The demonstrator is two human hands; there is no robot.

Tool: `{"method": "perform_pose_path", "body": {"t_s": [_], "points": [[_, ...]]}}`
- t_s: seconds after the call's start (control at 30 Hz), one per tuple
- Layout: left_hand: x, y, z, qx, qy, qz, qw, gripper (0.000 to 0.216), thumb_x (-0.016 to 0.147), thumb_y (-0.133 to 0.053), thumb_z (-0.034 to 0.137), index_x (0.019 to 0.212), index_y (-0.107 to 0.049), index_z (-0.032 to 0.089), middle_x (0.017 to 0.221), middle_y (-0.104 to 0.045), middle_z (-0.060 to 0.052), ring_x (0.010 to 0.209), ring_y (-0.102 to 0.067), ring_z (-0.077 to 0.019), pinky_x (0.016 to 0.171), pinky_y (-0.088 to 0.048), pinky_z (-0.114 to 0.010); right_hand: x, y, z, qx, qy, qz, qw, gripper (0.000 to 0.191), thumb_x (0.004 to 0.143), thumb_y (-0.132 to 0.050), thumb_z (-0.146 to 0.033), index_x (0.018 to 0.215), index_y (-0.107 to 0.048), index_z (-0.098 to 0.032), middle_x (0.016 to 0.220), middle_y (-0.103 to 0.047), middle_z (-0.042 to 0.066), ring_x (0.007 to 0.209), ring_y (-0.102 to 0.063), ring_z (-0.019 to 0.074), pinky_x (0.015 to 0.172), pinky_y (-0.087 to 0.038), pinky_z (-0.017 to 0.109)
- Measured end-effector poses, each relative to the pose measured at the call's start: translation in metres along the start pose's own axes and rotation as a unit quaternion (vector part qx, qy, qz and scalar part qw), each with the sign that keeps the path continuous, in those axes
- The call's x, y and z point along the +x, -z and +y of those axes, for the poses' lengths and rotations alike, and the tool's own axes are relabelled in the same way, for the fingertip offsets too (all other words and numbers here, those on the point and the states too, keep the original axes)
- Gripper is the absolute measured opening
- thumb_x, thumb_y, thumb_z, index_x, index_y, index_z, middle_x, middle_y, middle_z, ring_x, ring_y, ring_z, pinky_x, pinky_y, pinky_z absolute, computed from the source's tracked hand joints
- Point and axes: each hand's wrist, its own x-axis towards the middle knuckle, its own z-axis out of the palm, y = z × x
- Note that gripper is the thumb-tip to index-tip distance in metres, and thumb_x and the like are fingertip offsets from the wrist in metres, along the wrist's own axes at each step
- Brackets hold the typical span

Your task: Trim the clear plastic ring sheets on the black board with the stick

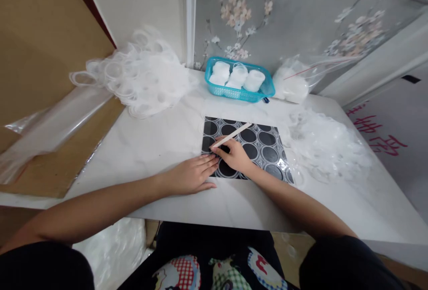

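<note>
A black sheet with rows of pale rings around dark discs [267, 138] lies flat on the table in front of me. My left hand [194, 175] rests with fingers stretched out, its fingertips on the sheet's left edge. Pinched in my right hand [236, 155] is a thin, flat, off-white stick [234, 133]. The stick slants up to the right above the sheet, its lower end at my fingertips. My right hand is over the left half of the sheet, and its fingers almost touch those of my left hand.
A heap of clear plastic rings [143, 74] sits at the back left, another pile [329, 143] at the right. Behind the sheet stands a blue basket [234, 94] with stacks of white rings [254, 80]. Beside it lies a clear bag [294, 83]. Cardboard [43, 49] leans at the left.
</note>
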Motion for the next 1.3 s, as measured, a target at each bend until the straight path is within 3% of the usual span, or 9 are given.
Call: {"method": "perform_pose_path", "body": {"t_s": [0.27,0.33,0.43,0.47,0.53,0.6,0.73,1.0,1.3], "points": [[0.004,0.008,-0.008,-0.108,0.000,-0.012,0.994,0.057,0.094,-0.057,0.050,0.132,-0.060,0.007,0.136,-0.061,-0.018,0.136,-0.049,-0.0293,0.115,-0.038,-0.043,0.001,0.007,0.004,-0.165,0.175,-0.048,0.970,0.020,0.088,-0.058,-0.013,0.092,-0.070,-0.029,0.094,-0.077,0.003,0.129,-0.054,0.0289,0.117,-0.030,0.056],[0.003,0.010,-0.010,-0.128,0.007,-0.010,0.992,0.059,0.092,-0.062,0.049,0.134,-0.060,0.008,0.139,-0.058,-0.018,0.138,-0.047,-0.0282,0.116,-0.037,-0.042,0.024,0.026,0.008,-0.187,0.140,0.071,0.970,0.020,0.087,-0.058,-0.012,0.090,-0.070,-0.029,0.091,-0.075,0.003,0.121,-0.058,0.0281,0.118,-0.025,0.057],[0.001,0.012,-0.011,-0.125,0.012,-0.022,0.992,0.067,0.091,-0.062,0.051,0.140,-0.053,0.007,0.146,-0.050,-0.018,0.141,-0.043,-0.0268,0.119,-0.032,-0.039,0.051,0.057,0.006,-0.136,0.020,0.355,0.925,0.021,0.095,-0.047,-0.019,0.092,-0.068,-0.024,0.098,-0.071,0.007,0.112,-0.059,0.0268,0.109,-0.037,0.056],[0.000,0.013,-0.010,-0.110,0.009,-0.029,0.994,0.068,0.092,-0.060,0.052,0.142,-0.051,0.007,0.148,-0.048,-0.018,0.142,-0.041,-0.0268,0.119,-0.032,-0.039,0.051,0.061,0.002,-0.123,0.006,0.377,0.918,0.021,0.096,-0.048,-0.022,0.091,-0.068,-0.023,0.099,-0.071,0.008,0.113,-0.059,0.0269,0.108,-0.039,0.055],[-0.004,0.011,-0.003,-0.060,-0.006,-0.026,0.998,0.066,0.096,-0.054,0.053,0.142,-0.050,0.007,0.148,-0.047,-0.019,0.141,-0.043,-0.0274,0.119,-0.032,-0.040,0.036,0.056,-0.010,-0.109,0.013,0.308,0.945,0.017,0.094,-0.054,-0.024,0.086,-0.070,-0.024,0.097,-0.072,0.008,0.114,-0.057,0.0275,0.108,-0.039,0.053],[-0.009,0.006,0.008,-0.001,-0.015,0.003,1.000,0.056,0.101,-0.046,0.048,0.138,-0.054,0.007,0.144,-0.053,-0.019,0.136,-0.050,-0.0274,0.117,-0.035,-0.040,0.008,0.037,-0.021,-0.080,0.025,0.162,0.983,0.016,0.092,-0.058,-0.023,0.084,-0.071,-0.026,0.092,-0.074,0.005,0.114,-0.057,0.0278,0.107,-0.040,0.050],[-0.021,-0.005,0.035,0.083,0.007,0.082,0.993,0.042,0.103,-0.043,0.036,0.123,-0.064,0.005,0.122,-0.069,-0.020,0.117,-0.065,-0.0283,0.108,-0.045,-0.041,-0.038,-0.005,-0.031,0.009,0.016,0.000,1.000,0.015,0.091,-0.060,-0.024,0.085,-0.073,-0.027,0.089,-0.076,0.004,0.114,-0.060,0.0278,0.099,-0.047,0.049],[-0.022,0.006,0.051,0.131,0.021,0.082,0.988,0.035,0.103,-0.043,0.029,0.107,-0.068,0.005,0.105,-0.073,-0.021,0.094,-0.069,-0.0271,0.086,-0.051,-0.041,-0.044,-0.009,-0.022,0.045,0.013,-0.029,0.998,0.013,0.088,-0.064,-0.021,0.083,-0.075,-0.026,0.087,-0.077,0.004,0.114,-0.063,0.0273,0.098,-0.050,0.049],[-0.023,0.007,0.058,0.123,0.067,0.025,0.990,0.035,0.104,-0.041,0.031,0.111,-0.068,0.009,0.116,-0.072,-0.016,0.091,-0.069,-0.0245,0.074,-0.049,-0.035,-0.046,-0.008,-0.024,0.034,0.027,-0.041,0.998,0.011,0.086,-0.066,-0.021,0.083,-0.075,-0.026,0.087,-0.078,0.004,0.112,-0.062,0.0278,0.099,-0.048,0.050]]}}
